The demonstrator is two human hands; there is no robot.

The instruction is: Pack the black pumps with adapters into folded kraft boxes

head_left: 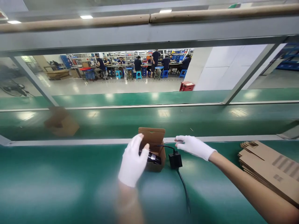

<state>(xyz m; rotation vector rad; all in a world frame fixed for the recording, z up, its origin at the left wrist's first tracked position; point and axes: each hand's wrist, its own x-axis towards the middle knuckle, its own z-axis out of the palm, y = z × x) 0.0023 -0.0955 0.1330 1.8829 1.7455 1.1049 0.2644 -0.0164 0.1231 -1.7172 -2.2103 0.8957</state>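
A small open cardboard box [156,168] stands on the green work surface with its lid flap raised at the back. Inside it lies a glossy black device [154,158] with a pale label, partly hidden by my left hand. My left hand [133,160], in a white glove with bare fingertips, is over the box's left side, thumb and fingers apart; whether it touches the box I cannot tell. Right of the box is a black power adapter [175,160] with prongs up and a cable. Above and right of it, my gloved right hand [192,145] is stretched out, apparently holding nothing.
A stack of flat cardboard blanks [268,171] lies at the right. Beyond the white rail, a blurred brown carton [62,123] is on the green belt [121,121]. Metal posts frame the view; several people sit or stand at benches far behind, near a red stool [187,86].
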